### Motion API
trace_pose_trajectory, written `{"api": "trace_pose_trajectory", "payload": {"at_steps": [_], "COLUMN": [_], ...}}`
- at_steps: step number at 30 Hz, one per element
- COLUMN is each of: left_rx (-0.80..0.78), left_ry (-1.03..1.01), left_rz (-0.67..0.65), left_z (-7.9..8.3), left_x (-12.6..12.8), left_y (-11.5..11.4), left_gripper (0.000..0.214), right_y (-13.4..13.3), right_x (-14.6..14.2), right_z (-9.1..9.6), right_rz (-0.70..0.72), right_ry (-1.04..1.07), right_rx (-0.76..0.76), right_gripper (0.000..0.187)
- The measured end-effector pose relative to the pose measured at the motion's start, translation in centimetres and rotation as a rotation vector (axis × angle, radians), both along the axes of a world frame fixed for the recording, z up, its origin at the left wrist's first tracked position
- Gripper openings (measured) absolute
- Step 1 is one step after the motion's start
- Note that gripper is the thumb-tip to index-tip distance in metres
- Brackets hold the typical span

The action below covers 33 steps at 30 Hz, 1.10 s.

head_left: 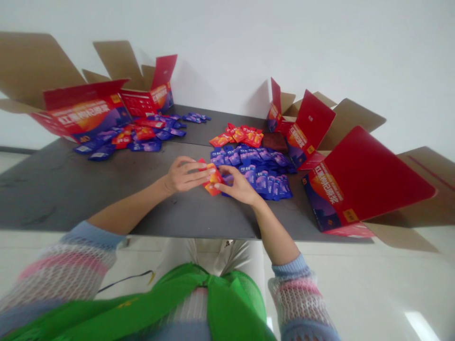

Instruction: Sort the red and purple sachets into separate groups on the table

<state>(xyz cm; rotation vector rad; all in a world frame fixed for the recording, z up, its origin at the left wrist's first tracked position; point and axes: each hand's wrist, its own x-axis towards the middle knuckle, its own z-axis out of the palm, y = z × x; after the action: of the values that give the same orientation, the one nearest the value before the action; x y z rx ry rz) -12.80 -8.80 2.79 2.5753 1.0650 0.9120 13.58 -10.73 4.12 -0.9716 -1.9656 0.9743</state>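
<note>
Over the front middle of the table, my left hand (188,176) and my right hand (237,186) hold red-and-orange sachets (214,179) between them. My left fingers lie along the sachets' upper side, while my right thumb and fingers grip the right edge. How many sachets are in the grip I cannot tell. Right beside my right hand lie overlapping rows of purple sachets (272,183), partly hidden by it. Behind those, a fanned group of red sachets (236,134) rests on the table. A mixed heap of purple and red sachets (142,135) lies to the left.
Two open red cartons (92,116) (162,98) stand at the back left of the dark table (142,182). Several more open cartons (329,199) line the right side, flaps sticking out. A few purple sachets (196,117) and a dark brown object (275,141) lie near the wall.
</note>
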Motion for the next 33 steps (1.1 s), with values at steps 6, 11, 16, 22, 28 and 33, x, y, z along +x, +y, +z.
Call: {"api": "trace_pose_trajectory", "payload": {"at_steps": [6,11,16,22,28,33], "left_rx": [0.038,0.255,-0.226,-0.525,-0.539,-0.597], "left_ry": [-0.131,-0.571,-0.813,-0.639,-0.559,-0.636], "left_rz": [0.265,0.62,0.405,0.007,0.042,0.004], "left_z": [-1.3,-1.0,-1.0,-3.0,-4.3,-4.4], "left_x": [0.0,1.4,2.2,4.9,6.2,6.2], "left_y": [-0.1,1.6,2.4,0.5,0.1,-0.1], "left_gripper": [0.019,0.066,0.065,0.066,0.045,0.04], "right_y": [-1.3,-1.3,-0.4,0.4,0.4,0.2], "right_x": [-2.4,-3.3,-2.8,-2.5,-2.0,-1.7], "right_z": [-0.9,-1.5,-2.1,-3.2,-3.0,-2.6], "right_rz": [0.258,0.163,-0.042,-0.098,-0.25,-0.158], "right_ry": [0.184,0.259,0.356,0.299,-0.013,-0.046], "right_rx": [-0.351,-0.406,-0.366,-0.312,-0.061,-0.088], "right_gripper": [0.044,0.042,0.038,0.031,0.03,0.035]}}
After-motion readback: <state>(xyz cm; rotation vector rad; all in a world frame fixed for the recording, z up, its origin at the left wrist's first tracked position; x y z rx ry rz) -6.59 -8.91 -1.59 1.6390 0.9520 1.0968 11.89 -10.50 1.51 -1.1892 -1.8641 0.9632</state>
